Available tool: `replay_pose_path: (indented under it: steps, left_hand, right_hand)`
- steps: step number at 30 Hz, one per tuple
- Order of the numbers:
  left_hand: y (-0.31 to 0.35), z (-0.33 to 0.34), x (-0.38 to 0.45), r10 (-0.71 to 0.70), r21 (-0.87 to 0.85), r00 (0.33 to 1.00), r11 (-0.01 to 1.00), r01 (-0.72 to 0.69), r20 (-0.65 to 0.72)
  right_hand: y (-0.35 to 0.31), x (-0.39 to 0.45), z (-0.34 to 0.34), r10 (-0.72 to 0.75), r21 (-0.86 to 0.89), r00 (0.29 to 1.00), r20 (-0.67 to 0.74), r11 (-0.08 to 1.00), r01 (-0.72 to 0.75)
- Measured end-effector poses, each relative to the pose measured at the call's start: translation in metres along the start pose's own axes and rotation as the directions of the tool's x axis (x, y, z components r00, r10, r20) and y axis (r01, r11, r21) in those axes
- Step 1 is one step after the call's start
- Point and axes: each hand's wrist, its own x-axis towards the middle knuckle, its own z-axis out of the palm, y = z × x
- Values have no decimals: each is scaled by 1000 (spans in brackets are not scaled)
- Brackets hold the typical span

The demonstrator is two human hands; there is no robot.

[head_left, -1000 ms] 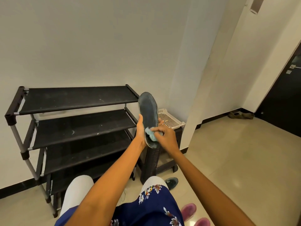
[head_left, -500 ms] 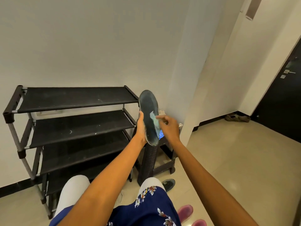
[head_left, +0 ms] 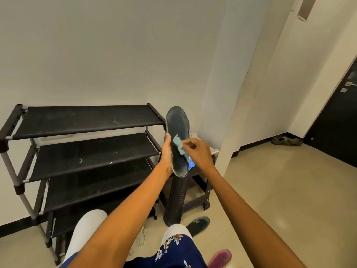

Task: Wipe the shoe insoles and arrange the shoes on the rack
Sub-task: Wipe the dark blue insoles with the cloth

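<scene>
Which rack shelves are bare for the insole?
The black four-tier shoe rack has its upper three shelves bare; the lowest is shadowed. It is crowded by the dark wicker stool, where the left hand and right hand work the dark insole.

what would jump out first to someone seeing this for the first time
Dead centre, the left hand holds a dark insole upright while the right hand pinches a light blue cloth against it. Left of them, a black shoe rack stands against the wall, its visible shelves bare.
</scene>
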Motion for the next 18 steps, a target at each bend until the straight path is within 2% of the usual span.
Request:
replay_pose_path:
  steps: [1,3,5,8,10,13,15,18]
  left_hand:
    - [0,4,0,-9,8,1000,1000,9,9]
    - [-1,10,1,-6,-9,1000,1000,6,5]
    - [-2,7,8,5,-13,999,1000,-5,-33]
    - [-2,3,9,-22,-70,1000,997,22,-8]
    - [-4,5,9,-26,-50,1000,998,27,11]
    - [-7,13,11,-1,14,1000,1000,1,-17]
    - [-14,20,9,-30,-7,999,1000,30,-12]
    - [-19,23,10,-65,-15,996,998,64,-64]
  right_hand:
    - [1,2,-1,31,-26,998,-60,999,-33]
    - [2,0,1,48,-107,997,-63,993,-55]
    - [3,-7,2,22,-139,1000,14,990,-20]
    - [0,-21,-1,-71,-147,985,158,985,95]
    - [-3,-25,-6,-121,-175,988,97,975,136]
    - [-1,-13,-12,-19,-80,993,-117,997,10]
    - [4,-5,-12,37,-162,995,-95,986,-52]
    - [10,-4,-3,10,-336,998,-57,941,-28]
